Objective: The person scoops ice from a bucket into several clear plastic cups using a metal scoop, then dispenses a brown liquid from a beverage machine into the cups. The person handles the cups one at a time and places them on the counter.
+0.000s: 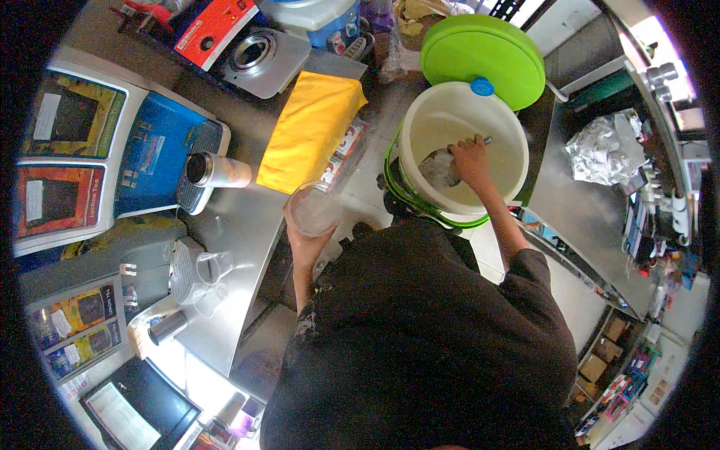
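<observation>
My left hand (pixel 304 239) grips a clear plastic cup (pixel 318 211) beside the left counter's edge. The cup looks pale and cloudy inside; its contents cannot be made out. Over to the right, my right hand (pixel 471 163) reaches inside a large white bucket (pixel 415 121) and holds the handle of a scoop (pixel 439 169). Translucent pieces that look like ice lie at the scoop, low in the bucket. A green round lid (pixel 481 59) leans behind the bucket's far rim, where a blue cap-like piece (pixel 482 86) sits.
A yellow cloth (pixel 315 126) covers something on the left steel counter (pixel 242 225). Nearby stand a tumbler (pixel 225 171), tea dispensers (pixel 163 152) and clear cups (pixel 215 266). Crumpled foil (pixel 607 149) rests on the right counter (pixel 585 225).
</observation>
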Demonstrator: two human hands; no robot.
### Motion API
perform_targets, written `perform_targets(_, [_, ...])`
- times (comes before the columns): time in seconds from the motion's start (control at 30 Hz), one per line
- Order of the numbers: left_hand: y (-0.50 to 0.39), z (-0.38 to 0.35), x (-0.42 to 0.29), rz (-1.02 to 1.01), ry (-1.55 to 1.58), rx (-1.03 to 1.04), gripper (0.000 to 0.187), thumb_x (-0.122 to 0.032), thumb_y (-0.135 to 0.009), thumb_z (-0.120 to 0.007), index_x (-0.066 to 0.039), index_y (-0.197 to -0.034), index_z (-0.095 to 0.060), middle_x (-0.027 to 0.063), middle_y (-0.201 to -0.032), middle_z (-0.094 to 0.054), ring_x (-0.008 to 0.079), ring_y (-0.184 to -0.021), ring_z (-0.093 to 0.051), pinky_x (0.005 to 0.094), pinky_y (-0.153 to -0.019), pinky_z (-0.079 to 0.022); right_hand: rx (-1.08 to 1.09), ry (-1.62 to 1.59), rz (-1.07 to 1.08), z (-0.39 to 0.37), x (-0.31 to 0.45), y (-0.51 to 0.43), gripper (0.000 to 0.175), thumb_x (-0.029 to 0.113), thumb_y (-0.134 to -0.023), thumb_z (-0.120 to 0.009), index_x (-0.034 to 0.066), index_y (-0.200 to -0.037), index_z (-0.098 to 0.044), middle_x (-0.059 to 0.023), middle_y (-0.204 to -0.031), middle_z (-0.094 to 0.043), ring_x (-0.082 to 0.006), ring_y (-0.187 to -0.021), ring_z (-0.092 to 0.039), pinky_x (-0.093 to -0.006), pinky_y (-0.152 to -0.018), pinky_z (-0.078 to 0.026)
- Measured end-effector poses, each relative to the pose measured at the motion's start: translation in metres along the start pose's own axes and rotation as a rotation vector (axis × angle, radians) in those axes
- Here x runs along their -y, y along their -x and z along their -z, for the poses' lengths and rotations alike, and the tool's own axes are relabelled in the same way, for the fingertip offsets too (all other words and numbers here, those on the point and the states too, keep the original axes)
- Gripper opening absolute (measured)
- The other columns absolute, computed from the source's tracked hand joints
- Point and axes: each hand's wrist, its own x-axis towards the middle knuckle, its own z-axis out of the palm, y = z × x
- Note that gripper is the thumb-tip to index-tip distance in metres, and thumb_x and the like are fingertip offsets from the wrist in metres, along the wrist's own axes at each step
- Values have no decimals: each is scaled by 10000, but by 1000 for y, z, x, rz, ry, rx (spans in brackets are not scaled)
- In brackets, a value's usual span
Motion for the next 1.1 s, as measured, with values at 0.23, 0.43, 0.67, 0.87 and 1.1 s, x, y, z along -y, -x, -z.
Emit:
perform_targets(0.23, [-3, -6, -2, -20, -21, 18, 849, -89, -550, -837, -12, -1259, -377, 140, -1244, -479, 268, -1162, -470, 371, -1012, -360, 148, -29, -22, 14, 1, 1, 263, 171, -681, -630, 130, -940, -641, -64, -804, -612, -233, -882, -569, -406, -905, -340])
perform_targets(0.43, [-14, -19, -7, -37, 2, 70, 833, -95, -557, -831, -26, -1264, -395, 137, -1245, -483, 266, -1158, -478, 368, -995, -377, 120, -166, -10, 15, -3, 1, 207, 209, -733, -578, 105, -890, -663, -149, -884, -644, -338, -984, -567, -511, -1012, -299])
perform_targets(0.67, [-59, -54, -28, -67, -28, 329, 824, -125, -564, -835, -41, -1258, -400, 125, -1226, -510, 264, -1155, -490, 368, -989, -384, 388, -920, -146, -86, -96, 9, 359, 161, -750, -648, 73, -1097, -645, -97, -1017, -670, -224, -935, -606, -353, -911, -376])
perform_targets(0.87, [-98, -111, -27, -90, 3, 421, 827, -196, -564, -845, -48, -1244, -398, 116, -1232, -507, 269, -1159, -483, 360, -1001, -373, 356, -1202, -99, -111, -143, 12, 332, 79, -758, -639, 59, -1090, -641, -58, -1007, -667, -172, -895, -599, -355, -818, -455])
perform_targets(1.1, [-124, -198, -20, -170, 123, 592, 892, -236, -560, -857, -73, -1278, -353, 124, -1272, -466, 301, -1204, -443, 386, -1025, -353, 181, -556, -38, 78, -215, -39, 348, 226, -786, -622, 103, -1111, -630, -139, -989, -644, -300, -950, -582, -398, -905, -383])
